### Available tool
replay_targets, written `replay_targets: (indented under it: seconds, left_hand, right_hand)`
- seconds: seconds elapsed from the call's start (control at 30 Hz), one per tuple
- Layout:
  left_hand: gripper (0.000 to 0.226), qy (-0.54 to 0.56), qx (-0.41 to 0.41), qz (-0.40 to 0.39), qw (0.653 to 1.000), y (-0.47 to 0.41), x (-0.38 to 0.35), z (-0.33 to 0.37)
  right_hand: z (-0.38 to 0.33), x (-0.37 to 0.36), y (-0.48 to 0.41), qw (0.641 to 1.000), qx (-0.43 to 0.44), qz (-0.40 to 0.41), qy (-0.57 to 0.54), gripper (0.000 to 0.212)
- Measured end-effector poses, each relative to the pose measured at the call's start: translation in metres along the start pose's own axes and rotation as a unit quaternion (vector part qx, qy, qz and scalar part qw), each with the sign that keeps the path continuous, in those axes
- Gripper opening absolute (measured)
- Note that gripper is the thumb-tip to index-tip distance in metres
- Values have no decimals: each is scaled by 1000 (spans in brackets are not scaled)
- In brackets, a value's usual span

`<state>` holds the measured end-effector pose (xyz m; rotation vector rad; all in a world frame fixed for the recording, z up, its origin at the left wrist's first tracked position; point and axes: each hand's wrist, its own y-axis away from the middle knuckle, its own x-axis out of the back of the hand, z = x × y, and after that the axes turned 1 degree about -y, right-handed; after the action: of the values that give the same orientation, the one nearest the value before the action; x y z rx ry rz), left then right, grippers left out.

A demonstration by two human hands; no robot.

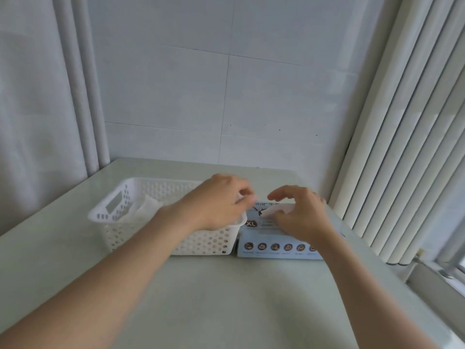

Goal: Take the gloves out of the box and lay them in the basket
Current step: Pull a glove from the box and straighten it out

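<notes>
1. Table point(226, 298): pale greenish-white top, glossy, set into a corner w/ tiled wall at the back.
2. Basket point(201, 241): white plastic, perforated walls, stands upright on the table, left of centre, toward the back.
3. Box point(276, 248): pale blue carton, lies flat on the table just right of basket, sides approx. touching; "XL" mark on top, row of round icons along front side.

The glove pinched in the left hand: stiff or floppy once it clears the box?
Probably floppy: the gloves already in the basket lie crumpled. Likely very light, since the left hand holds the glove with a fingertip pinch. It may drag on the box, which the right hand seems to steady.
</notes>
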<state>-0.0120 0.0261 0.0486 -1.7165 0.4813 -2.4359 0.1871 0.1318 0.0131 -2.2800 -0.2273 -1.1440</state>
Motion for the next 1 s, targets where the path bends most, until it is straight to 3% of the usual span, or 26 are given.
replay_targets:
  seconds: [0.23, 0.4, 0.57, 0.73, 0.9, 1.0]
  left_hand:
    - [45, -196, -56, -3, 979, 3, -58, 14]
    - [47, -234, -57, 5, 970, 3, -63, 15]
    - [50, -274, -62, -8, 960, 5, -66, 15]
    - [54, -282, -63, -22, 957, 2, -66, 13]
    - [50, -296, -64, -35, 952, 1, -64, 14]
    - [50, -284, -62, -47, 956, 1, -63, 13]
  right_hand:
    - [24, -4, -2, 998, 30, 56, -3, 5]
    - [31, -15, -2, 988, 96, 100, 74, 20]
    - [29, -20, -1, 968, 114, 210, 80, 21]
    - [19, -24, -2, 954, 50, 291, -52, 17]
    - [-6, -15, 5, 928, 106, 313, -174, 17]
    - [-26, -4, 11, 905, 80, 339, -246, 17]
